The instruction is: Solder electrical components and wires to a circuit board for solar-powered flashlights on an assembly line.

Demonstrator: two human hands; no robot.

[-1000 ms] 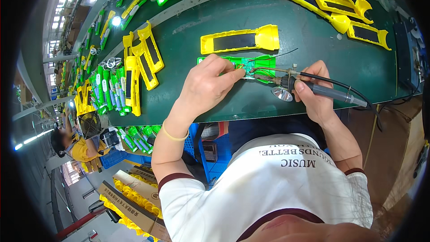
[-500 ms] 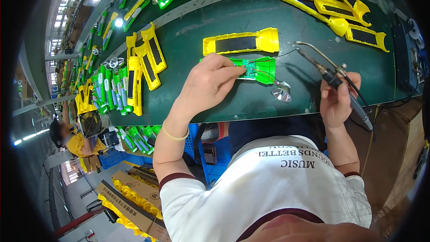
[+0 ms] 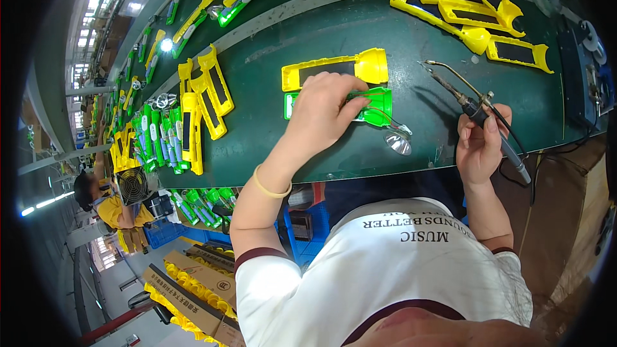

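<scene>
My left hand (image 3: 326, 108) is over the green flashlight housing (image 3: 380, 99), its thumb and forefinger closed on what looks like a thin wire. The hand hides most of the circuit board. From the housing, wires run to a silver reflector lamp (image 3: 398, 142) lying on the bench at its lower right. Just beyond the housing lies a yellow casing half (image 3: 371, 65) with a dark panel, partly behind my fingers. My right hand (image 3: 479, 144) is closed around a soldering iron (image 3: 477, 113) with a curved metal feed tube. Its tip points up and left, apart from the housing.
Yellow casing halves are heaped at the far right (image 3: 472, 16), and more lie at the left (image 3: 209, 93). Beside these stand green housings (image 3: 157, 135) with reflectors. Further flashlight parts line the far-side strip. A person in yellow (image 3: 116, 209) is in the left background.
My left hand has moved right over the circuit board, covering it. The dark wire that stretched toward the iron's tip no longer reaches there. My right hand keeps hold of the iron.
</scene>
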